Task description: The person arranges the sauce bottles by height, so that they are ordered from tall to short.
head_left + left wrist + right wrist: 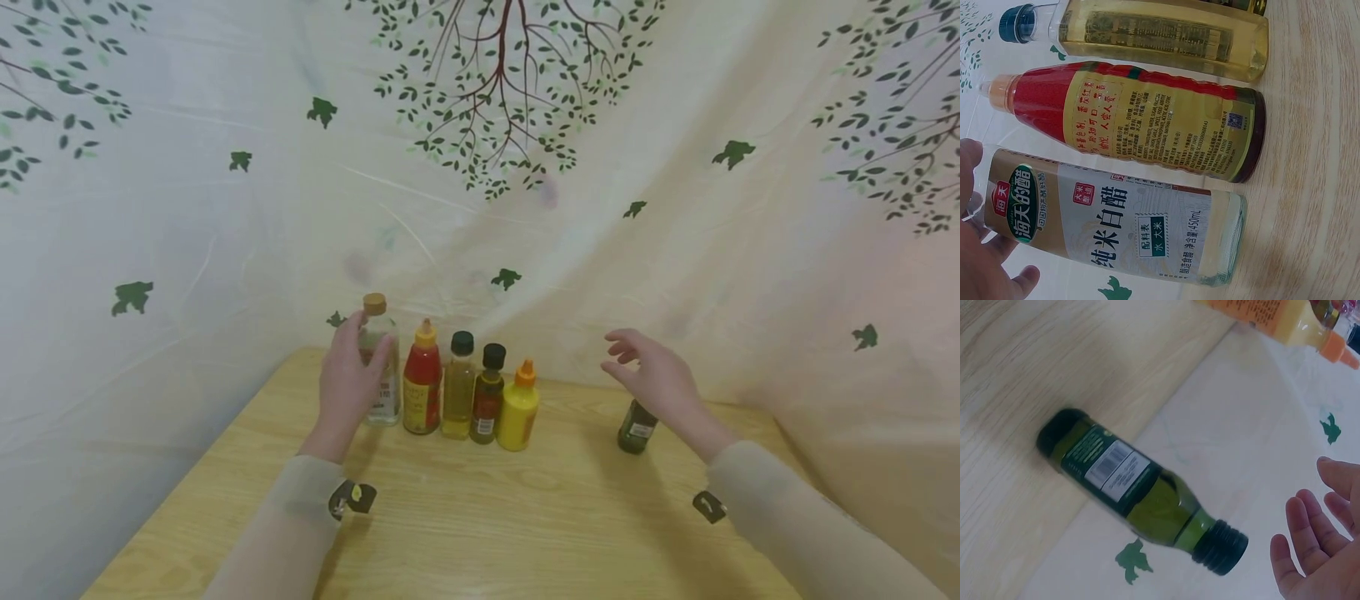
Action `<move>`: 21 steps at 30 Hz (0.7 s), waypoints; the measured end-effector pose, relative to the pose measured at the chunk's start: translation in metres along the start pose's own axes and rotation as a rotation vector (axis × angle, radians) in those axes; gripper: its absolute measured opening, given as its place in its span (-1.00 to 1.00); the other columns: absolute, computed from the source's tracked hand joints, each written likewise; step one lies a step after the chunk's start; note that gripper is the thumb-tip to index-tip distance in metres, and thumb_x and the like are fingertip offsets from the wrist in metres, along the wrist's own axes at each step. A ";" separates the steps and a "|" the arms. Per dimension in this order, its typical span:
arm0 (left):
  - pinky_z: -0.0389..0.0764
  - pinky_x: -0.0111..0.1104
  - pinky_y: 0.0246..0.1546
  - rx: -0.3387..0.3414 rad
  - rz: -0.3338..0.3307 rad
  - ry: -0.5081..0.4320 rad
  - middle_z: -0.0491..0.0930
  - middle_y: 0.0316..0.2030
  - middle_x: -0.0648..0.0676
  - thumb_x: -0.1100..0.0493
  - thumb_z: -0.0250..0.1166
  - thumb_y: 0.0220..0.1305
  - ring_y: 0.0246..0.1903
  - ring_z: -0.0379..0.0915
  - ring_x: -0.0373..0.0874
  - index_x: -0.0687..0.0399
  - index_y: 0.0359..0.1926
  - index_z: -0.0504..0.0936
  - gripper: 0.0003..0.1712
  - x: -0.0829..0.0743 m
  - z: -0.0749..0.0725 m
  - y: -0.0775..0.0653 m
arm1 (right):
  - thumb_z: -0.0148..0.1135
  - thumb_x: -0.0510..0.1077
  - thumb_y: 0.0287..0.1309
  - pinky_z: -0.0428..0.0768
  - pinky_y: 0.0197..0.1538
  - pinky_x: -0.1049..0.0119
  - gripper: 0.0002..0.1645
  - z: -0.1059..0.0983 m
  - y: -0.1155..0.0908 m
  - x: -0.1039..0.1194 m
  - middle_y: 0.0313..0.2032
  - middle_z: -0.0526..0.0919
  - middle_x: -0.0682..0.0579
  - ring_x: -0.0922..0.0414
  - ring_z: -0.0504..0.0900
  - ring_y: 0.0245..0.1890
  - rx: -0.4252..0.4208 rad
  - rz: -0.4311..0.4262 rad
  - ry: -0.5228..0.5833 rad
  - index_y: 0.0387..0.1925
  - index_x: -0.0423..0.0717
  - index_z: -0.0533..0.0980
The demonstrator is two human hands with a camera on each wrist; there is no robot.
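My left hand (351, 375) is at the upper part of a clear bottle of white rice vinegar (1129, 219), which stands upright on the table. Its fingers and thumb are spread about the bottle's shoulder, one fingertip apart from the glass in the left wrist view. On the right, a dark green glass bottle (1122, 475) with a black cap and a barcode label stands by itself. Loosely bent and holding nothing, my right hand (663, 379) hovers beside its top, with space between fingertips and cap in the right wrist view.
To the vinegar's right stand a red ketchup bottle (422, 387), a pale oil bottle (457, 392), a dark bottle with a black cap (489, 396) and a yellow squeeze bottle (519, 417). A light wooden table (480, 517) lies beneath; behind hangs a leaf-printed sheet (450, 233).
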State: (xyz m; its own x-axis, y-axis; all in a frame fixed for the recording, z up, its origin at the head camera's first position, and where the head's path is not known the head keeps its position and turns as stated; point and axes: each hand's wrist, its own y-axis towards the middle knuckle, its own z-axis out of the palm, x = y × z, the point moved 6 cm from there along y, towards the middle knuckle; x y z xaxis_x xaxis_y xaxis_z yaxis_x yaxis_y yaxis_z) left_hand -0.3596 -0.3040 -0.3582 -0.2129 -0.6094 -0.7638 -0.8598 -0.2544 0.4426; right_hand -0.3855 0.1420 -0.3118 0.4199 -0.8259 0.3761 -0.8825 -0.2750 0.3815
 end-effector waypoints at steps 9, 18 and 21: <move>0.30 0.32 0.55 0.002 0.000 -0.004 0.29 0.62 0.27 -0.12 0.21 0.72 0.58 0.23 0.32 0.10 0.74 0.13 -0.16 0.000 0.000 -0.001 | 0.38 -0.02 0.56 0.67 0.11 -0.30 -0.39 -0.009 -0.004 -0.023 0.21 0.74 -0.22 -0.24 0.72 0.16 0.006 0.050 -0.031 0.47 -0.17 0.49; 0.31 0.33 0.54 0.003 -0.008 -0.007 0.29 0.62 0.28 -0.15 0.20 0.72 0.57 0.23 0.34 0.10 0.75 0.12 -0.15 -0.002 -0.001 -0.001 | 0.39 -0.01 0.55 0.67 0.05 -0.29 -0.40 -0.016 -0.010 -0.036 0.16 0.76 -0.23 -0.29 0.72 0.14 0.001 0.071 -0.060 0.44 -0.17 0.50; 0.30 0.33 0.55 0.007 -0.014 -0.004 0.28 0.63 0.27 -0.19 0.18 0.71 0.58 0.23 0.33 0.09 0.75 0.11 -0.14 -0.001 -0.001 -0.001 | 0.39 -0.01 0.55 0.67 0.04 -0.29 -0.40 -0.018 -0.011 -0.038 0.16 0.76 -0.25 -0.29 0.72 0.13 -0.001 0.070 -0.065 0.43 -0.18 0.51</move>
State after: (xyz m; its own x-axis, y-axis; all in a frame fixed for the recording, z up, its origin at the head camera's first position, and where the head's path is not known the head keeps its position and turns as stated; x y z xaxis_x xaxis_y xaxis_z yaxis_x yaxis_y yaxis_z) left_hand -0.3581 -0.3033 -0.3573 -0.2026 -0.6030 -0.7716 -0.8662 -0.2573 0.4285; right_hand -0.3879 0.1854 -0.3153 0.3430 -0.8732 0.3462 -0.9087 -0.2151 0.3576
